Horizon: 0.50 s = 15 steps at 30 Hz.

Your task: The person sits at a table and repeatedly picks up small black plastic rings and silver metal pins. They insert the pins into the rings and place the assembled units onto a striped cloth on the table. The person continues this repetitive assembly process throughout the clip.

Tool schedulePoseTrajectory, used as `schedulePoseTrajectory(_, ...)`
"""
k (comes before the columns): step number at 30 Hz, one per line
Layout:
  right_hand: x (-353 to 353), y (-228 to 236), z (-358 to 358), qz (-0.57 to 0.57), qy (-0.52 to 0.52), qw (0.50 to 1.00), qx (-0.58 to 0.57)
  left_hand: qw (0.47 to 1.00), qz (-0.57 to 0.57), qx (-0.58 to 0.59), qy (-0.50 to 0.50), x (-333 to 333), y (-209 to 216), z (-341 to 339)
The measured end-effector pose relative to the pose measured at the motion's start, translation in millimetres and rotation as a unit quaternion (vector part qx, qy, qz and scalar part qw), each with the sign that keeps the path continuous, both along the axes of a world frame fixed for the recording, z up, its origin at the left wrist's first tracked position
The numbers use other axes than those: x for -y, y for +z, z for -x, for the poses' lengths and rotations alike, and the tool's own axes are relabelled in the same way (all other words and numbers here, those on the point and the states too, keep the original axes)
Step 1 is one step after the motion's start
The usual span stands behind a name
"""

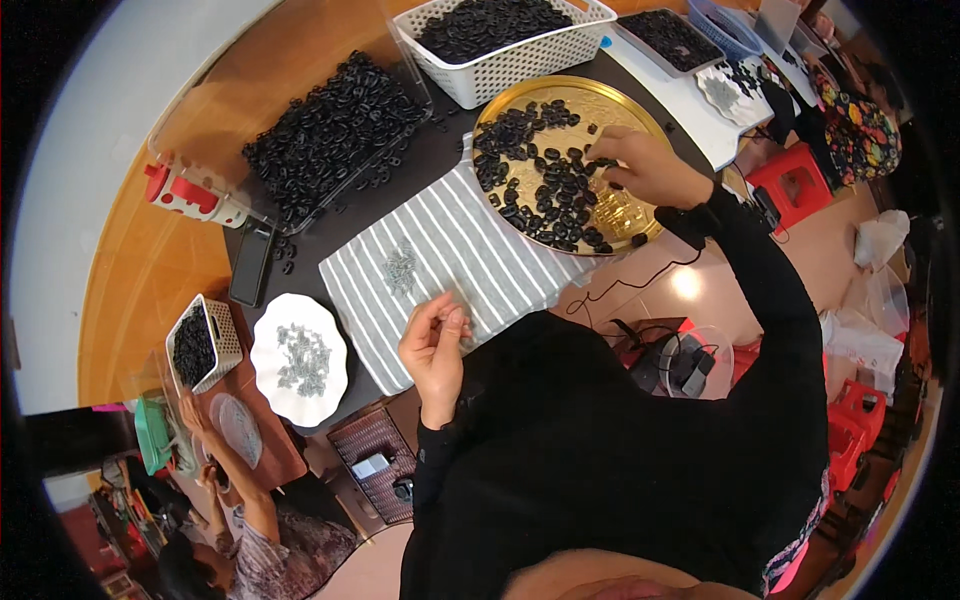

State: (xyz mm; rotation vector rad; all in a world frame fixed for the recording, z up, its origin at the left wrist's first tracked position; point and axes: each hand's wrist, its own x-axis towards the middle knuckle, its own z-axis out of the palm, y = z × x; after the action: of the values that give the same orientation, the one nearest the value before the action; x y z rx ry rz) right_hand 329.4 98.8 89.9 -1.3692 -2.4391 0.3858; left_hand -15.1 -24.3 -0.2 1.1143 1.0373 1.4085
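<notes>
My right hand (pixel 650 168) reaches over a round gold tray (pixel 625 100), its curved fingers a little apart just above small black oval plastic pieces (pixel 562 190). Whether a fingertip touches one of them is unclear. Above the grey-and-white striped cloth (pixel 470 235), my left hand (pixel 435 348) is closed, thumb and fingertips drawn together; anything between them is too small to make out. A little pile of thin metallic pieces (pixel 400 270) lies on that cloth, beyond my left hand. More such pieces (pixel 303 360) fill the middle of a white scalloped plate (pixel 270 390) to the left.
A clear bin (pixel 428 100) of black pieces and a white perforated basket (pixel 500 82) stand at the back. A phone (pixel 252 262) lies by a polka-dotted cup (pixel 195 190). Another person's hands (pixel 205 440) work at lower left. Red stools (pixel 790 185) and a cable (pixel 640 280) are right.
</notes>
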Motion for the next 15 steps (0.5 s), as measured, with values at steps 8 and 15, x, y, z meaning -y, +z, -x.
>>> schedulePoseTrajectory(8, 23, 0, -31, 0.082, 0.008, 0.996, -0.021, 0.999, 0.027, -0.016, 0.010, -1, 7, -4)
schedulePoseTrajectory(15, 34, 8, -30, 0.233, 0.010, 0.970, 0.064, 0.999, 0.029, -0.021, 0.015, -2, 6, -4)
